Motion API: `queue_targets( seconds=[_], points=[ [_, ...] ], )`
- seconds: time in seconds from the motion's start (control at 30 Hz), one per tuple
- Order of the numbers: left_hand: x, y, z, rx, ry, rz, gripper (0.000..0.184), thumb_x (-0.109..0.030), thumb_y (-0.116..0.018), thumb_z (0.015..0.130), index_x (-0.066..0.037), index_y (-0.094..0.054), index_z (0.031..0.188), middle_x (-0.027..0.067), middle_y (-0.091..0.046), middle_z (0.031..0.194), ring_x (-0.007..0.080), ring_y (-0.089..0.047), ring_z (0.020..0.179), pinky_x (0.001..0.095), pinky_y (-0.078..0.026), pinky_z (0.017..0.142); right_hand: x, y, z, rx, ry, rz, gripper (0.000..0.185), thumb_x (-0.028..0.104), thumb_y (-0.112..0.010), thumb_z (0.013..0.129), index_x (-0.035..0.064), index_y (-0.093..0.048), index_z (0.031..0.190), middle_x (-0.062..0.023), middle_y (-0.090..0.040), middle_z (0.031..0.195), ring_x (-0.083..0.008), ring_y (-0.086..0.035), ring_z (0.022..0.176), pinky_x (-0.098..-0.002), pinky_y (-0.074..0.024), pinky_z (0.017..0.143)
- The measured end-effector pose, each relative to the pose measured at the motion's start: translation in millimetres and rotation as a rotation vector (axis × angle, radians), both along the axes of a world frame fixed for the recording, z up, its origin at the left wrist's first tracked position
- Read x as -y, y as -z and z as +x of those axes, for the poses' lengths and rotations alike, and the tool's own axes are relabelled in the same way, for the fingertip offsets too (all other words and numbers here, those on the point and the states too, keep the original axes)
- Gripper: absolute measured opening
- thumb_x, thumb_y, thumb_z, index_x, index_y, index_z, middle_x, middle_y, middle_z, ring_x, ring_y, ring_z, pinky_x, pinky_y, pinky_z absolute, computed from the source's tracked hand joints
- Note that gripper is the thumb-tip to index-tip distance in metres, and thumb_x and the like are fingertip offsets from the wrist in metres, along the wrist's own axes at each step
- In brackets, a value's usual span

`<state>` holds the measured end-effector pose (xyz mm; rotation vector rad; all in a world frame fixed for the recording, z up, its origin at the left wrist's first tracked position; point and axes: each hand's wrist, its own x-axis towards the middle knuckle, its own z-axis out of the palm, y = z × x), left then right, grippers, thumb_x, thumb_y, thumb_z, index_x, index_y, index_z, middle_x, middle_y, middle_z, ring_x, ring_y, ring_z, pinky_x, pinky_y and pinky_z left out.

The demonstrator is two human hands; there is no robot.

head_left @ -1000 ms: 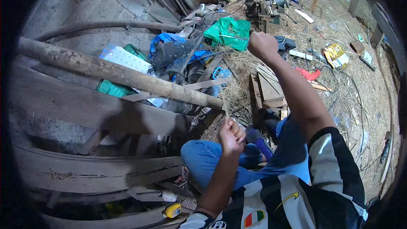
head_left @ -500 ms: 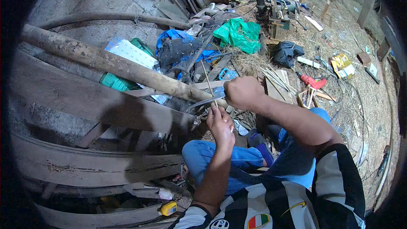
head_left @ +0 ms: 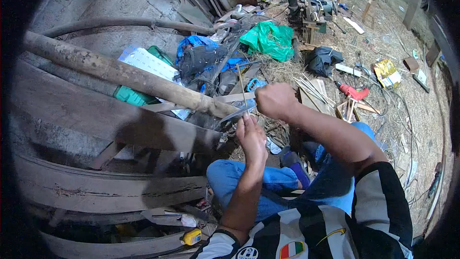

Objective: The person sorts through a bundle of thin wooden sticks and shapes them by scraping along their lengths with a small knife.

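Note:
My right hand is closed in a fist around a knife, its handle hidden by the fingers. The blade points left and down, crossing a thin wooden stick. Below the blade, my left hand pinches the stick's lower end between thumb and fingers. The stick rises almost upright from that grip, tilted slightly left. Blade and stick look to be touching just above my left fingertips. Behind them runs a thick bamboo pole, its near end close to the knife.
Wooden planks stack up on the left. Ahead lie a green plastic bag, a black bag and blue sheeting. To the right are a red power drill, thin sticks and cables. A yellow tape measure sits lower left.
The stick has swung more upright, its top moving right. My left hand has shifted slightly right, and the blade now slants more steeply. My right hand has moved very little.

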<state>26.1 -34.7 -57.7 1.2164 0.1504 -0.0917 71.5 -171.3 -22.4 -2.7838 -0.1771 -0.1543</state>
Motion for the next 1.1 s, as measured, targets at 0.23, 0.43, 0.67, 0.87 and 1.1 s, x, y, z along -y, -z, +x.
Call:
queue_targets(
  seconds=[0.23, 0.43, 0.67, 0.87, 1.1],
  points=[
    [-7.3, 4.2, -1.6, -0.120, 0.039, -0.130, 0.029, -0.037, -0.051, 0.104, -0.014, -0.047, 0.088, -0.0045, -0.032, 0.056, 0.0073, -0.027, 0.038, 0.0261, -0.022, 0.031, -0.8, 6.0, 7.8, -0.025, 0.027, -0.043, 0.023, 0.019, -0.056, 0.082, 0.0058, -0.075, 0.080, -0.0198, -0.073, 0.082, -0.0357, -0.074, 0.076, -0.0491, -0.0586, 0.064],
    [-13.4, 1.7, -4.6, -0.169, 0.027, -0.106, 0.031, -0.039, -0.050, 0.104, -0.014, -0.047, 0.087, -0.0050, -0.030, 0.055, 0.0078, -0.026, 0.037, 0.0265, -0.021, 0.031, -7.9, 12.4, 11.1, 0.032, 0.041, -0.044, 0.023, 0.019, -0.057, 0.082, 0.0062, -0.075, 0.077, -0.0188, -0.073, 0.081, -0.0357, -0.074, 0.074, -0.0498, -0.0583, 0.063],
    [-22.0, 3.7, -18.1, -0.257, 0.048, -0.170, 0.031, -0.039, -0.048, 0.105, -0.014, -0.047, 0.088, -0.0046, -0.031, 0.056, 0.0078, -0.024, 0.039, 0.0261, -0.020, 0.032, -4.4, 15.5, 19.4, 0.003, 0.066, -0.066, 0.024, 0.020, -0.057, 0.082, 0.0063, -0.075, 0.077, -0.0197, -0.073, 0.081, -0.0355, -0.074, 0.075, -0.0471, -0.0587, 0.064],
    [-27.6, 15.5, -29.3, -0.281, 0.047, -0.190, 0.029, -0.038, -0.046, 0.106, -0.015, -0.049, 0.089, -0.0042, -0.032, 0.056, 0.0083, -0.025, 0.039, 0.0266, -0.020, 0.033, 6.5, 27.4, 33.9, -0.019, 0.081, -0.073, 0.024, 0.018, -0.056, 0.083, 0.0068, -0.076, 0.079, -0.0201, -0.073, 0.083, -0.0350, -0.074, 0.077, -0.0467, -0.0589, 0.067],
    [-42.2, 32.2, -41.9, -0.308, 0.134, -0.261, 0.031, -0.037, -0.042, 0.107, -0.015, -0.051, 0.088, -0.0040, -0.030, 0.055, 0.0096, -0.025, 0.038, 0.0279, -0.022, 0.032, 14.1, 57.8, 55.1, -0.104, 0.177, -0.096, 0.023, 0.019, -0.057, 0.084, 0.0090, -0.076, 0.089, -0.0161, -0.074, 0.091, -0.0336, -0.074, 0.084, -0.0472, -0.0594, 0.071]
  ],
)
